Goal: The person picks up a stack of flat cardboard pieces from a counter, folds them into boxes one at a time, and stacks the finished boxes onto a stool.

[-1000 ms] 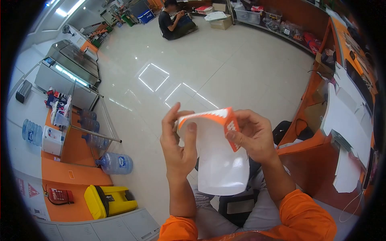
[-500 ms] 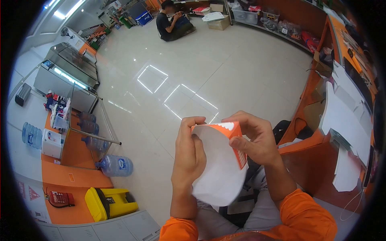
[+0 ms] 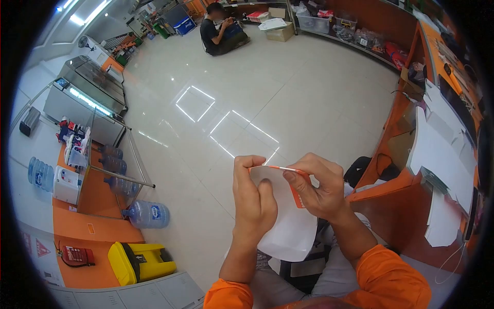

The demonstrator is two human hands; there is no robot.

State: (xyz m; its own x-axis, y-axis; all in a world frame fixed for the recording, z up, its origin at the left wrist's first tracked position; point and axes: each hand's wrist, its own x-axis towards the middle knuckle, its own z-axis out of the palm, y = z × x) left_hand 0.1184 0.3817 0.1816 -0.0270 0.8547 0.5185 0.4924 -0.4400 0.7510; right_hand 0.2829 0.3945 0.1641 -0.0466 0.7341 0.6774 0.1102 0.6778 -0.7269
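Observation:
Over my lap I hold a curved sheet of thin card (image 3: 290, 234), plain white on the side facing me and printed orange on its other face. Its top edge is folded over, and a strip of orange shows near the right side. My left hand (image 3: 253, 198) grips the left edge, with the thumb against the white face and fingers behind. At the upper right, my right hand (image 3: 321, 188) pinches the folded orange part between thumb and fingers. The fingertips behind the card are partly hidden.
White card sheets (image 3: 445, 139) are stacked on the orange desk at right. Water bottles (image 3: 149, 214), a metal rack and a yellow bin (image 3: 141, 261) stand at left. Another person (image 3: 218, 33) sits on the tiled floor at the far side, near a cardboard box (image 3: 280, 32).
My right hand has folded the orange flap over, so less of its printed face shows. My left hand has shifted right and slightly down, its thumb now further onto the white face.

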